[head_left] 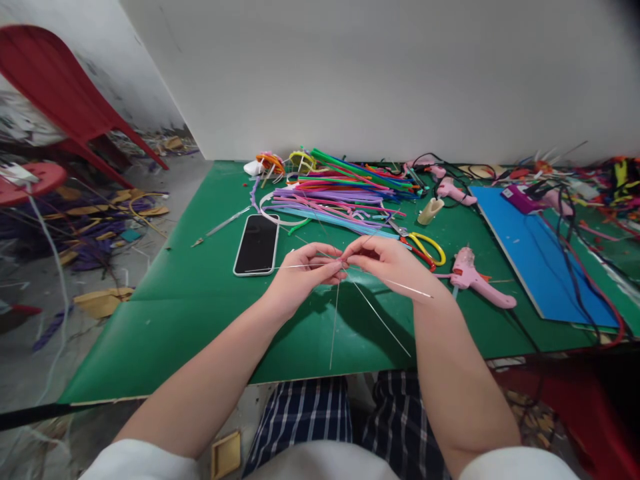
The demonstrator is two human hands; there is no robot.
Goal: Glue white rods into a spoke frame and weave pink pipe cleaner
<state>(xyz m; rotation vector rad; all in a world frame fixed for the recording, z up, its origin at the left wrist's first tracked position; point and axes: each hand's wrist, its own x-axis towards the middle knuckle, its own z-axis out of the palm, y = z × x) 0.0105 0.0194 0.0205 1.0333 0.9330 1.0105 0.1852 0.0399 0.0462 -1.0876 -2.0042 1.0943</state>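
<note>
My left hand (pixel 310 272) and my right hand (pixel 379 260) meet over the green tabletop, fingertips pinched together. Between them they grip the crossing point of several thin, stiff wires (pixel 381 320), which look whitish and fan outward. Two of the wires point down toward the table's front edge, one lies across my right wrist, and others reach left and away from me. What joins the wires at the middle is hidden by my fingers. Just left of my left hand lies a phone (pixel 257 244) with a dark screen. Yellow-handled scissors (pixel 428 245) lie beyond my right hand.
Behind my hands is a pile of coloured pipe cleaners (pixel 340 193). A pink glue gun (pixel 475 277) with a cord sits at the right, beside a blue board (pixel 540 260). A white panel (pixel 380 80) stands along the back. At left are a red chair (pixel 60 87) and floor scraps.
</note>
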